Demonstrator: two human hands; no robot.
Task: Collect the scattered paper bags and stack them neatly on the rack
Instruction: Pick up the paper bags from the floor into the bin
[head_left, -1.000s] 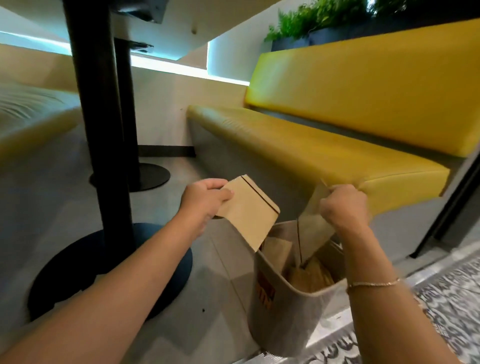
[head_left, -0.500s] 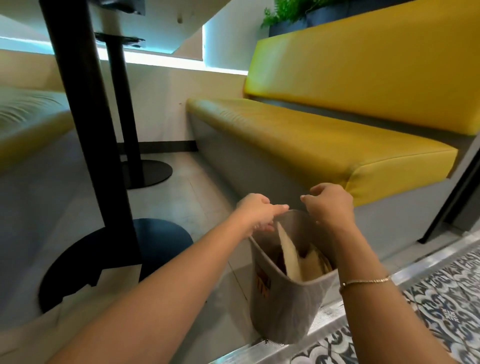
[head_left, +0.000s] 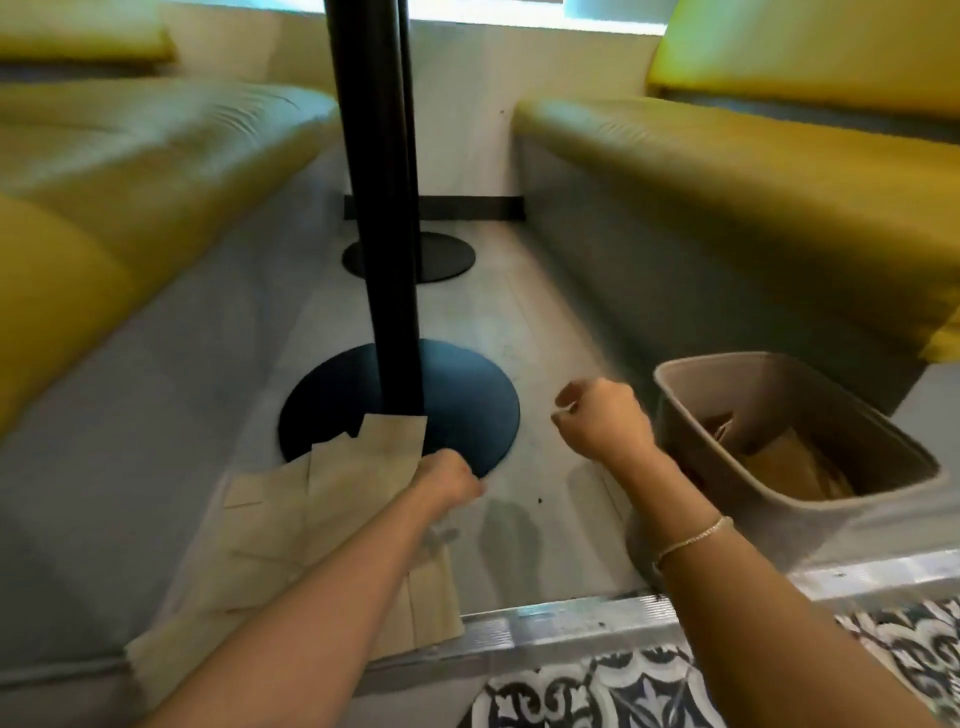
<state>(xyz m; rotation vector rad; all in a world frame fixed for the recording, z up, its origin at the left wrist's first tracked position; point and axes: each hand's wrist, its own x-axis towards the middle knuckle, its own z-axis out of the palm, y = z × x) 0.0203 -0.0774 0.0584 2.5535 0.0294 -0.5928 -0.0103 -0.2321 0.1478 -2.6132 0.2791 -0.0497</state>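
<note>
Several flat brown paper bags (head_left: 322, 519) lie scattered and overlapping on the grey floor (head_left: 524, 332) at near left, the farthest of them reaching onto the round black base (head_left: 467, 395) of a table pole (head_left: 382, 208). The left hand (head_left: 449, 475) is down at the right edge of this pile, fingers curled in against the top bag; it looks to be gripping that bag's edge, though motion blur hides the exact hold. The left forearm crosses over the nearer bags.

The right hand (head_left: 602, 418) hangs in the air to the right of the base, well apart from the left hand, its fingers curled into a loose fist. Whether something small is held in it cannot be told. A thin bracelet (head_left: 693, 535) sits on that wrist.

Just right of the right hand stands a grey bin (head_left: 691, 415), tilted in this view with its open mouth facing up. More brown paper bags (head_left: 779, 462) lie inside it, piled unevenly toward its near wall.

A second black pole with its own round base (head_left: 441, 257) stands farther back, nearly in line with the first. Yellow padded benches run along both sides: one at left (head_left: 130, 171) and one at right (head_left: 753, 182), with a yellow backrest (head_left: 810, 47) above the right one. A metal strip (head_left: 571, 623) crosses the near edge of the floor, and patterned black-and-white tiles (head_left: 623, 686) begin on the near side of it.
</note>
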